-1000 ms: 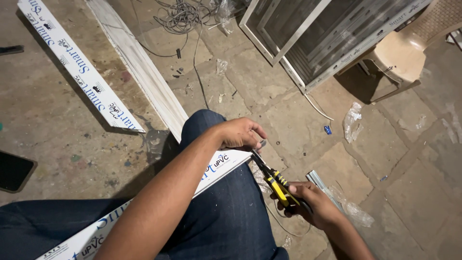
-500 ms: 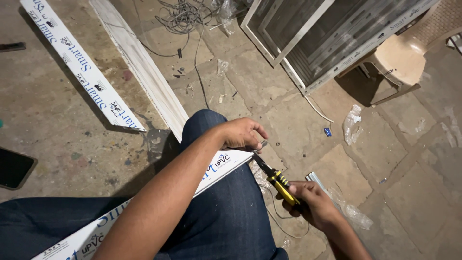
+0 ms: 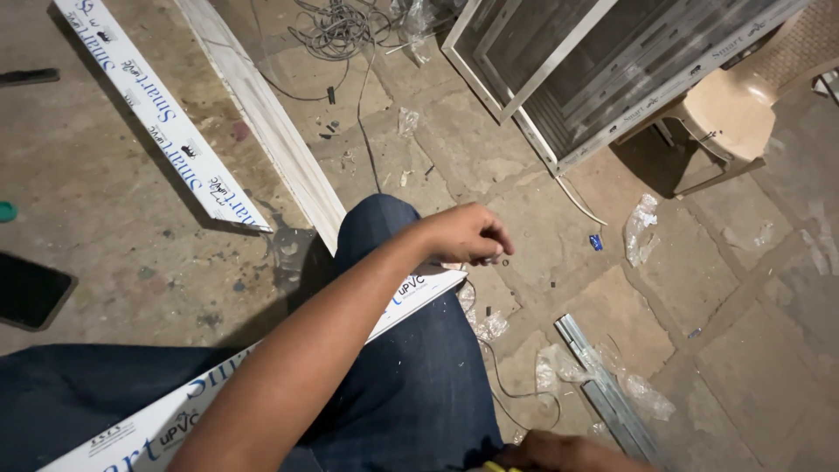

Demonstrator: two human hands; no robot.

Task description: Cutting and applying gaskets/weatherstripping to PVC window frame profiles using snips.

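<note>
A long white plastic profile strip (image 3: 418, 295) with blue print lies across my knee in dark jeans. My left hand (image 3: 468, 234) hovers just past the strip's far end, its fingertips pinched on a small dark piece (image 3: 502, 260). My right hand (image 3: 564, 454) is mostly cut off by the bottom edge. It grips a yellow-handled screwdriver (image 3: 495, 467), of which only a sliver of the handle shows. The two hands are well apart.
On the stone floor to the left lie two more white profile strips (image 3: 166, 131). Stacked window frames (image 3: 559, 79) and a beige plastic chair (image 3: 734, 114) stand at the back right. A metal channel (image 3: 603, 385), plastic scraps (image 3: 642, 229), loose wires (image 3: 336, 31) and a dark phone (image 3: 31, 293) also lie about.
My right hand has pulled the screwdriver back from the strip's end toward the bottom edge. My left hand has lifted slightly off the strip, fingers still pinched.
</note>
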